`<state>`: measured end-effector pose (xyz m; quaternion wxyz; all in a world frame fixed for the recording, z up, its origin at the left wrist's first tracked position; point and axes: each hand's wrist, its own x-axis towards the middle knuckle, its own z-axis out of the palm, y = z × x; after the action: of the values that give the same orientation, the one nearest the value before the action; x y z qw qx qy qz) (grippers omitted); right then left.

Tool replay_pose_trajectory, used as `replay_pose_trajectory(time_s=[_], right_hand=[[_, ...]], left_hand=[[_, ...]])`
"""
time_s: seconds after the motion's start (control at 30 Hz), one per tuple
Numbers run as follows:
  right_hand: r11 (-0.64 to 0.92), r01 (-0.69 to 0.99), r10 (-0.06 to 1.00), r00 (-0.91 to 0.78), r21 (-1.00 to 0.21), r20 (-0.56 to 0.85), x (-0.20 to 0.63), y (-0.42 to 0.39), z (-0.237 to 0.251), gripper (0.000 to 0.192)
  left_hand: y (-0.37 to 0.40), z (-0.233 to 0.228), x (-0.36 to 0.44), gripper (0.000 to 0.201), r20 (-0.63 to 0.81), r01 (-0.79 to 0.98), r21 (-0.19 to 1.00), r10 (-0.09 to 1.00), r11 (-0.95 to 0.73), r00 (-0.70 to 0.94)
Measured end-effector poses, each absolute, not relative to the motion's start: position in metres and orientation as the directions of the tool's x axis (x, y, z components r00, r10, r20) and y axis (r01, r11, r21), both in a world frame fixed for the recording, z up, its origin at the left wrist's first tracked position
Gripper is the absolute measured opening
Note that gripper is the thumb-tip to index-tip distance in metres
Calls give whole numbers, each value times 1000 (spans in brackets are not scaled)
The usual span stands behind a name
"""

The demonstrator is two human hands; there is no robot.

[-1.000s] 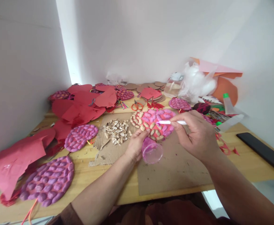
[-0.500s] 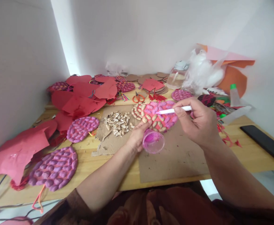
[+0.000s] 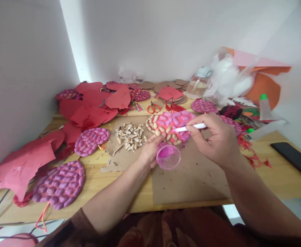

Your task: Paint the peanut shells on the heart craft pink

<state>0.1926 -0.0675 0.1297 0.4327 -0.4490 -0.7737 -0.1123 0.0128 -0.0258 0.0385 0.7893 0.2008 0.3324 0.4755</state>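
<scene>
My left hand (image 3: 150, 151) holds a small clear plastic cup (image 3: 168, 156) with pink paint inside, tipped toward me above a brown cardboard sheet (image 3: 191, 175). My right hand (image 3: 214, 140) grips a white brush handle (image 3: 191, 127) whose tip points left onto a round red disc (image 3: 172, 125) covered with peanut shells. Some shells on the disc are painted pink, others are bare tan. The disc lies just beyond both hands.
A pile of loose peanut shells (image 3: 129, 134) lies left of the disc. Finished purple-pink discs (image 3: 91, 141) (image 3: 60, 185), red paper pieces (image 3: 94, 109), orange scissors (image 3: 152, 108), a glass jar (image 3: 199, 85), a glue bottle (image 3: 264, 106) and a black phone (image 3: 294, 161) crowd the wooden table (image 3: 281, 178).
The view shifted slightly. My right hand with the brush dropped a little toward the disc; the cup stays tipped in my left hand.
</scene>
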Motion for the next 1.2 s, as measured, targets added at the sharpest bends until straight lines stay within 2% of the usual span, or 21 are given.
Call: replay_pose_trajectory(time_s=[0.3, 0.47, 0.73, 0.8, 0.93, 1.03, 1.2], right_hand=[[566, 773, 613, -165, -285, 772, 196, -55, 109, 12], [573, 749, 613, -124, -331, 780, 200, -55, 98, 13], [579, 755, 638, -183, -309, 748, 209, -59, 89, 7], [570, 736, 649, -132, -364, 749, 210, -62, 87, 8], [536, 623, 720, 16, -570, 694, 211, -67, 84, 18], [546, 593, 753, -36, -593, 657, 205, -70, 85, 19], [619, 601, 722, -182, -506, 667, 189, -71, 93, 23]], left_hand=[[-29, 38, 13, 16, -332, -610, 652, 892, 451, 306], [-29, 39, 14, 15, -388, -611, 636, 880, 472, 276], [-27, 33, 14, 19, -405, -624, 620, 875, 475, 264], [-27, 32, 13, 17, -420, -637, 610, 874, 471, 244], [-26, 35, 13, 12, -435, -680, 560, 867, 473, 244], [-26, 35, 12, 12, -419, -679, 567, 873, 467, 250], [-25, 30, 13, 18, -396, -661, 602, 886, 449, 241]])
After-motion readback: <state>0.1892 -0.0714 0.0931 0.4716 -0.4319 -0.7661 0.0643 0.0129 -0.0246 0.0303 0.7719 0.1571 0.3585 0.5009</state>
